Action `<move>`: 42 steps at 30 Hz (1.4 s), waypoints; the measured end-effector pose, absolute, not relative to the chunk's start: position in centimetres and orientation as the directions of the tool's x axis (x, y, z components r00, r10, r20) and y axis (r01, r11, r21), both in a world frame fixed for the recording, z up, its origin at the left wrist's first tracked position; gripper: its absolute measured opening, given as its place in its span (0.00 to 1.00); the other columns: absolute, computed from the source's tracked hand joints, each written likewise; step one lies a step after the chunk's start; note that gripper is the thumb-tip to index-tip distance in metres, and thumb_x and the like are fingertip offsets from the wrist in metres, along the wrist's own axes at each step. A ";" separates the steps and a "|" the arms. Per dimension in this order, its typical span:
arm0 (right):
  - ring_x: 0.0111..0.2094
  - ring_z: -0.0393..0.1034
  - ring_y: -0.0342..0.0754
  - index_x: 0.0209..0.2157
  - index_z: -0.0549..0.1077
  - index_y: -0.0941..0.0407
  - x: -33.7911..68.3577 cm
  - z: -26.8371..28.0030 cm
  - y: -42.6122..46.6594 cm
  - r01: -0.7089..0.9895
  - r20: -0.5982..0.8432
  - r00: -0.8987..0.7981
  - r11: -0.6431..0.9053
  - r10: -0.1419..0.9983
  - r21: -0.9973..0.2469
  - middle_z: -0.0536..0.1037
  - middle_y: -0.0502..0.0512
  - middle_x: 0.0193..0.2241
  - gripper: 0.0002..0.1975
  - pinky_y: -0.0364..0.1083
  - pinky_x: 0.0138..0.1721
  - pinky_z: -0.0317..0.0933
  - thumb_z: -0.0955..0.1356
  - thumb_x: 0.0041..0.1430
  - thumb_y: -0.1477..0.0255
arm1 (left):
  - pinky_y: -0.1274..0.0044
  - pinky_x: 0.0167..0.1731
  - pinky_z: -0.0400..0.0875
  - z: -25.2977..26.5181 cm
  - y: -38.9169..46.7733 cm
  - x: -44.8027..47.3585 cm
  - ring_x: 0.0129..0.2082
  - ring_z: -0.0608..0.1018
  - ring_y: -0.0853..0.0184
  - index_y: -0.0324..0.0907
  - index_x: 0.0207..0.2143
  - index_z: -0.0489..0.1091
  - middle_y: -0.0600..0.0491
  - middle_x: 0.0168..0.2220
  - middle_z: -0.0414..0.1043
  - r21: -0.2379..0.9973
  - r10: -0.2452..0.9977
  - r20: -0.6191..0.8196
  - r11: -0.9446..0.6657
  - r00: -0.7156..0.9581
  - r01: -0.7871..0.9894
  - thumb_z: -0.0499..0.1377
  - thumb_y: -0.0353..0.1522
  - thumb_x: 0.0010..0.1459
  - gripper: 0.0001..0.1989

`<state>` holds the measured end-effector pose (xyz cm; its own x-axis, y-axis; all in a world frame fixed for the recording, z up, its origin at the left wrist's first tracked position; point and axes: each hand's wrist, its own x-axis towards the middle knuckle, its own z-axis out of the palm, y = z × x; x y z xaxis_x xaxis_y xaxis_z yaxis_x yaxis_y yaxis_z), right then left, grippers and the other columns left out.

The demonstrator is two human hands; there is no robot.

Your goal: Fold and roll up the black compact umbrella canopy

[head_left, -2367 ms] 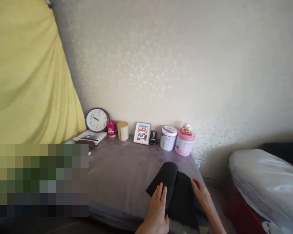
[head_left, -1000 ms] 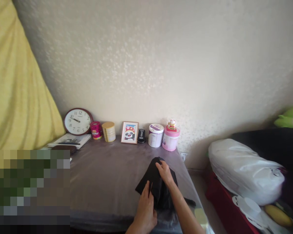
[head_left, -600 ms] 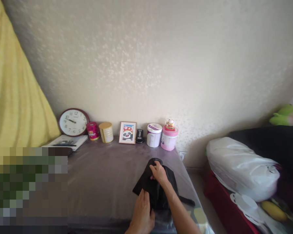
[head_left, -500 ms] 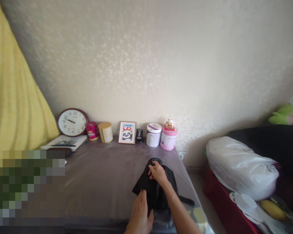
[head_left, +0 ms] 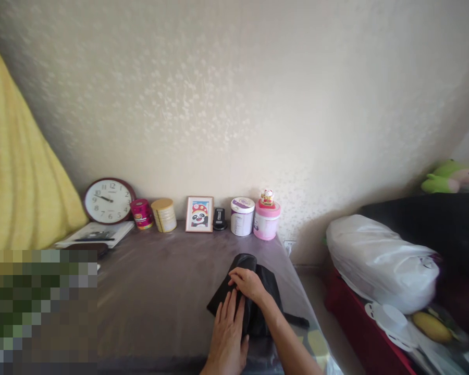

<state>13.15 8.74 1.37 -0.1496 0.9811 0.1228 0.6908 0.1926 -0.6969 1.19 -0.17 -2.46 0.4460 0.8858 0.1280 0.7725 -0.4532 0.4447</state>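
Note:
A black, folded fabric item [head_left: 271,291] lies on the table, with a slim dark strap or handle [head_left: 297,320] sticking out at its right. Its exact kind is not clear from here. My left hand [head_left: 229,325] lies flat on its near left part, fingers stretched out and slightly apart. Further up, my right hand [head_left: 249,284] is bent over a fold of the black fabric, fingers curled and close together. Its fingertips sit just above those of my left hand, and the palm hides part of the fold.
Along the wall stand a clock [head_left: 109,200], a magenta can [head_left: 142,214], a yellow-lidded can [head_left: 164,215], a framed panda picture [head_left: 199,214], a white tub [head_left: 242,217] and a pink tub [head_left: 267,221]. Right of the grey-covered table [head_left: 160,291] sits a white plastic bag [head_left: 379,265].
My left hand has moved up and flattened onto the black fabric, fingers reaching further forward. My right hand has shifted slightly nearer and left. The view has turned a little.

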 end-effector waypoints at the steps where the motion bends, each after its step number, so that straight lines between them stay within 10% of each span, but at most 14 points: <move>1: 0.27 0.73 0.42 0.35 0.75 0.52 13.2 1.3 8.7 0.679 0.126 -0.166 0.206 0.978 -0.705 0.80 0.47 0.27 0.13 0.39 0.31 0.61 0.60 0.56 0.72 | 0.60 0.61 0.43 -2.5 -0.1 1.2 0.64 0.44 0.55 0.40 0.62 0.44 0.50 0.65 0.37 0.446 0.890 0.117 -0.443 0.440 0.777 0.52 0.28 0.45 0.40; 15: 0.52 0.63 0.50 0.38 0.76 0.52 15.1 -0.8 7.3 0.700 0.455 -0.250 0.484 0.855 -0.525 0.78 0.53 0.42 0.12 0.53 0.55 0.52 0.62 0.59 0.72 | 0.64 0.61 0.48 -3.1 -0.1 1.2 0.64 0.46 0.59 0.38 0.61 0.45 0.50 0.65 0.37 0.522 0.898 0.113 -0.419 0.426 0.744 0.49 0.24 0.45 0.38; 24: 0.55 0.59 0.50 0.40 0.75 0.52 15.9 -2.3 12.0 0.811 0.424 -0.147 0.355 0.894 -0.466 0.75 0.54 0.46 0.14 0.57 0.58 0.43 0.59 0.60 0.72 | 0.65 0.61 0.45 -2.8 0.0 1.3 0.64 0.41 0.59 0.36 0.62 0.38 0.51 0.65 0.29 0.523 0.902 0.017 -0.376 0.432 0.765 0.50 0.24 0.44 0.42; 42: 0.45 0.69 0.51 0.41 0.72 0.58 21.8 -3.4 10.1 0.786 0.410 0.382 -0.058 0.828 -0.616 0.76 0.60 0.41 0.16 0.51 0.49 0.59 0.59 0.54 0.72 | 0.65 0.61 0.42 -2.5 -0.1 1.4 0.64 0.37 0.59 0.38 0.62 0.38 0.53 0.65 0.29 0.514 0.905 0.023 -0.375 0.424 0.772 0.49 0.21 0.36 0.48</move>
